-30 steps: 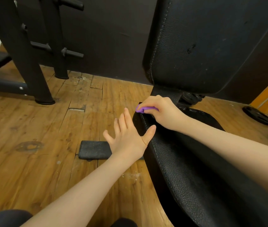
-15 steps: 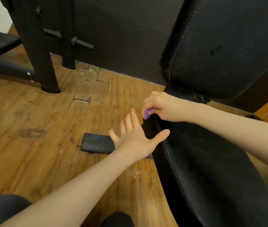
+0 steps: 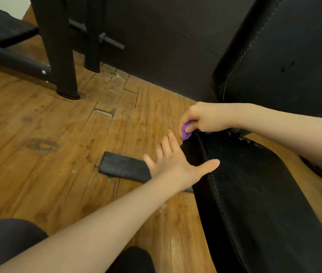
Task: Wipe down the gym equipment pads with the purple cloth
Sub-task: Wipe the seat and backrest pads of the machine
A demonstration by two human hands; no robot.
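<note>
The right hand (image 3: pixel 205 119) has its grip bunched round the purple cloth (image 3: pixel 185 131), fingers curled down over it so only a small wad of purple peeps out under the knuckles. That wad sits at the far left corner of the seat pad (image 3: pixel 254 194), touching or just above the stitched edge; which of the two is hard to tell from here. What matters for the coming stroke is how the pad lies from that grip: its long axis runs from the cloth toward the near right, so nearly all the black surface stretches back toward the person, and a pull along the stitching would, I judge, cover the most of it. White specks show on the pad's far edge just right of the hand.

The upright back pad (image 3: pixel 284 56) rises just beyond the right hand, to the far right, and looks like the next surface within reach.

The left hand (image 3: pixel 176 164) is spread wide and holds nothing, fingers straight, thumb out over the seat pad's left edge. It hovers nearer than the cloth, close beside the pad, over the wooden floor (image 3: pixel 48 125) and a dark flat foot (image 3: pixel 122 166) of the machine.
</note>
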